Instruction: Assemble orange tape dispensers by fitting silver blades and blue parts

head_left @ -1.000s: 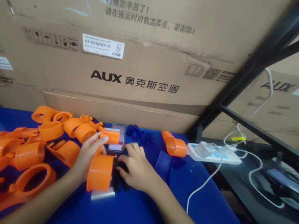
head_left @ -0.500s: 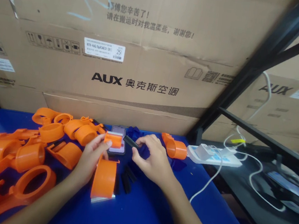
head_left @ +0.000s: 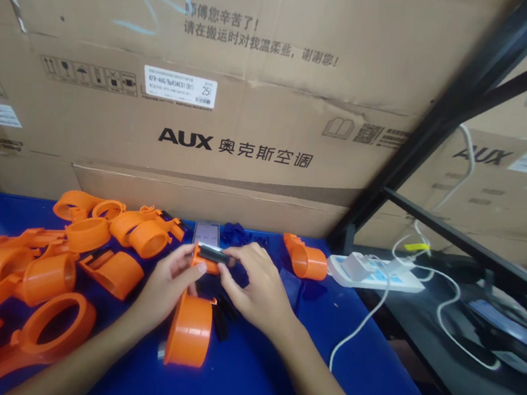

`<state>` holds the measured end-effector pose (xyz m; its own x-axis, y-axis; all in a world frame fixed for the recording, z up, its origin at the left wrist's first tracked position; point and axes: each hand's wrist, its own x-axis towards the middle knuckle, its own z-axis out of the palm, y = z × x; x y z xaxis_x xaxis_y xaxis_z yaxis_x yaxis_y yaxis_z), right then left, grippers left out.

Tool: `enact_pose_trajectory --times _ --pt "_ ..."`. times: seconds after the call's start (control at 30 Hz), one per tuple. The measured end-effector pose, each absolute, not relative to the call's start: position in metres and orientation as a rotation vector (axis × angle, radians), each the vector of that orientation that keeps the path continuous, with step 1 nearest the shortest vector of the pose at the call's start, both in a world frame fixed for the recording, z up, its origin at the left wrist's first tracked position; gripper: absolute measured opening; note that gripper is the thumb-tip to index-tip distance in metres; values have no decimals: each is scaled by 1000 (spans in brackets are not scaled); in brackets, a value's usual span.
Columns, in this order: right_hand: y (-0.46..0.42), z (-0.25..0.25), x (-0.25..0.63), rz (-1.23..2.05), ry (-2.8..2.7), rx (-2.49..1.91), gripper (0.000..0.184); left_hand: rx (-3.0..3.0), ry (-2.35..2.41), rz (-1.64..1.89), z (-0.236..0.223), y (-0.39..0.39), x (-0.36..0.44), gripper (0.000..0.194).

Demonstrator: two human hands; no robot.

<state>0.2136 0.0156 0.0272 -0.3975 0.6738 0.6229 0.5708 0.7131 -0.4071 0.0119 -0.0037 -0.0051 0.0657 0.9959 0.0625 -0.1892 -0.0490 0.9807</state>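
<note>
My left hand (head_left: pixel 171 279) grips an orange plastic part (head_left: pixel 190 329), which has a wide ring at its lower end and a narrower section at the top. A short black strip (head_left: pixel 212 255) lies against that upper section, pinched at its right end by the thumb and fingers of my right hand (head_left: pixel 260 283). Whether the strip is seated in the orange part, I cannot tell. Several more black strips (head_left: pixel 222 327) rest on the blue table below my hands, partly hidden by the orange ring. Behind my hands lies a phone (head_left: pixel 207 234), mostly covered.
Many similar orange parts (head_left: pixel 50 274) are heaped on the left of the blue table (head_left: pixel 261 376). Another orange part (head_left: pixel 308 262) sits at the right, beside a white power strip (head_left: pixel 379 276) with cables. A large cardboard box (head_left: pixel 237 98) stands behind, next to a black metal frame (head_left: pixel 419 140).
My right hand has brought the black strip left and down onto the top of the orange part. The orange part has shifted slightly right and down in my left hand.
</note>
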Motion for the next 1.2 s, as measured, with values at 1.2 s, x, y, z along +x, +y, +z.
enact_pose_trajectory --times 1.2 --pt "56 -12 242 -156 -2250 -1821 53 867 1002 1066 -3 -9 14 48"
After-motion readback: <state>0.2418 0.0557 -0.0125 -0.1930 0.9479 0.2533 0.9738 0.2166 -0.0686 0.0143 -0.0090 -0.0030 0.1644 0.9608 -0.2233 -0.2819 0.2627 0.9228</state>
